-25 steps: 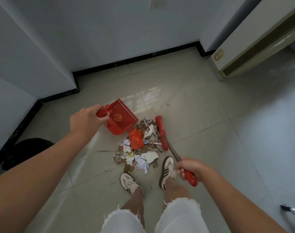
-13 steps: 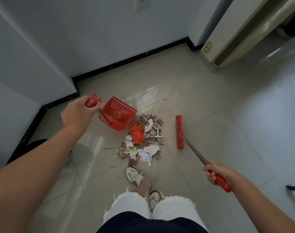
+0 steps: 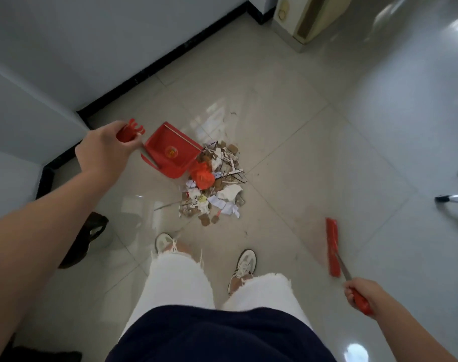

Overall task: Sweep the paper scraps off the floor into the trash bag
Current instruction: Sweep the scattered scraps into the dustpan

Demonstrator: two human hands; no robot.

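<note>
A heap of paper scraps (image 3: 214, 184), white, brown and one orange lump, lies on the tiled floor ahead of my feet. A red dustpan (image 3: 170, 150) rests on the floor with its open edge touching the heap's far left side. My left hand (image 3: 105, 150) grips the dustpan's red handle top. My right hand (image 3: 363, 293) grips the red handle of a broom, whose red head (image 3: 333, 246) hovers or rests well to the right of the heap, apart from it. A dark trash bag (image 3: 84, 239) sits at the left, partly hidden behind my left forearm.
Grey walls with black skirting close the far left corner. A cream air-conditioner unit (image 3: 301, 24) stands at the back right. Chair legs with casters (image 3: 452, 198) are at the right edge. My two shoes (image 3: 245, 262) stand just behind the heap.
The broom head has swung away from the heap's right side to the near right. I have stood taller and stepped back; the dustpan stays against the heap.
</note>
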